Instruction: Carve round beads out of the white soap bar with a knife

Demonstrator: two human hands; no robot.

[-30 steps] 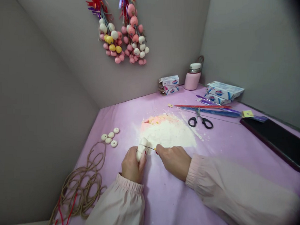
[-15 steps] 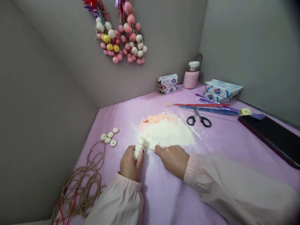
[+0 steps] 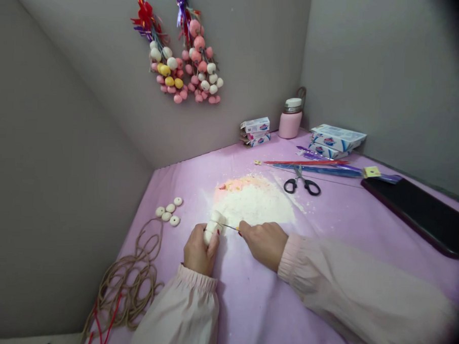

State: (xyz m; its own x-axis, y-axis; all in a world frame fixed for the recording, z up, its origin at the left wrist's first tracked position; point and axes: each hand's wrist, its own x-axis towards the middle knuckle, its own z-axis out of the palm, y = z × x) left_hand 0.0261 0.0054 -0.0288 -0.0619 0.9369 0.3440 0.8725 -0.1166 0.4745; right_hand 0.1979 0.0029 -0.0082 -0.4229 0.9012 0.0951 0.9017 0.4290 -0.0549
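My left hand (image 3: 200,249) is closed around a white piece of soap (image 3: 213,227), which is grooved into rounded segments and points away from me. My right hand (image 3: 264,242) grips a thin carving knife (image 3: 230,227); its handle is mostly hidden in the fist, with a bit of yellow at the front. The knife's tip touches the soap at the groove below the top segment. Just beyond both hands spreads a heap of white shavings (image 3: 256,206), with pink and yellow crumbs along its far left side.
Several white beads (image 3: 170,208) lie left, above a tangle of brown cord (image 3: 127,289) with red strands. Scissors (image 3: 301,184), ribbons (image 3: 317,170) and a black phone-like slab (image 3: 417,215) lie right. Soap boxes (image 3: 337,138) and a pink jar (image 3: 290,124) stand behind; bead bunches (image 3: 201,64) hang above.
The view has shifted slightly. The knife's tip stays at the soap's groove, and both hands keep their hold with little visible movement.
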